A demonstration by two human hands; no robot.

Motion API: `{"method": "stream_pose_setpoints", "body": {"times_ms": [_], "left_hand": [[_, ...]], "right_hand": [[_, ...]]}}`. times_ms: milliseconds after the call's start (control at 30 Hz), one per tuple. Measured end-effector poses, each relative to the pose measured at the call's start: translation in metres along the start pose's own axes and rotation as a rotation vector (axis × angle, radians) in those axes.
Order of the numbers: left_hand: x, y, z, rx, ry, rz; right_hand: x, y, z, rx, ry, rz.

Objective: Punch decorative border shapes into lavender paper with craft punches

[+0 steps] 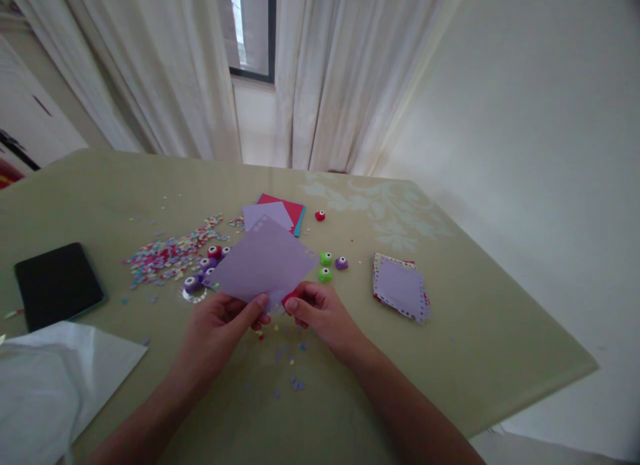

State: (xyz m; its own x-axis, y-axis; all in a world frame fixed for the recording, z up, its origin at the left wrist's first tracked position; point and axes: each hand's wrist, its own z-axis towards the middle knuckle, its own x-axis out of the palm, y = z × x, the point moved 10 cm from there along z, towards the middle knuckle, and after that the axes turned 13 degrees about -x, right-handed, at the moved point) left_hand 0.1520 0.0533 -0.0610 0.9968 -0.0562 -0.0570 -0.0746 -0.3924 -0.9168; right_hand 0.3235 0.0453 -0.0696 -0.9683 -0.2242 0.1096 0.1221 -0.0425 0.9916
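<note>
Holding a lilac paper square (263,262) up over the table (475,338), you have both hands at its near edge. At your lower left lies a white sheet (95,368), and loose confetti (295,384) is scattered on the cloth between your forearms. Your left hand (220,322) pinches the paper between thumb and curled fingers. Your right hand (320,312), just beside it, has thumb and fingers pressed on what looks like a red mini punch (288,300), mostly hidden by your grip, at the paper's near edge. Small holes show near the square's corners.

To your left, just past the white sheet, lies a black tablet (59,285). To your right rests a stack of hole-edged paper squares (400,288), a lilac one on top. Purple punches (192,284) with eye designs cluster by the paper's left corner, next to a confetti heap (167,257). Near its right corner sit two green punches (325,274) and a purple one (341,263). Farther out, lilac, red and blue sheets (287,212) overlap, with another red punch (321,216) just to their right. Beyond the table hang pale curtains (320,65), parted at a window (250,28).
</note>
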Motion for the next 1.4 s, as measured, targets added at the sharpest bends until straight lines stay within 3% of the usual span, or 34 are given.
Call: {"method": "stream_pose_setpoints", "body": {"times_ms": [467, 700, 1400], "left_hand": [[0.009, 0.011, 0.009, 0.057, 0.094, 0.203], [0.012, 0.008, 0.009, 0.09, 0.107, 0.2], [0.016, 0.005, 0.006, 0.119, 0.113, 0.231]], "right_hand": [[-0.003, -0.015, 0.0, 0.047, -0.013, -0.034], [-0.003, -0.034, -0.006, 0.142, -0.095, 0.118], [0.001, -0.032, -0.005, 0.148, -0.12, 0.13]]}}
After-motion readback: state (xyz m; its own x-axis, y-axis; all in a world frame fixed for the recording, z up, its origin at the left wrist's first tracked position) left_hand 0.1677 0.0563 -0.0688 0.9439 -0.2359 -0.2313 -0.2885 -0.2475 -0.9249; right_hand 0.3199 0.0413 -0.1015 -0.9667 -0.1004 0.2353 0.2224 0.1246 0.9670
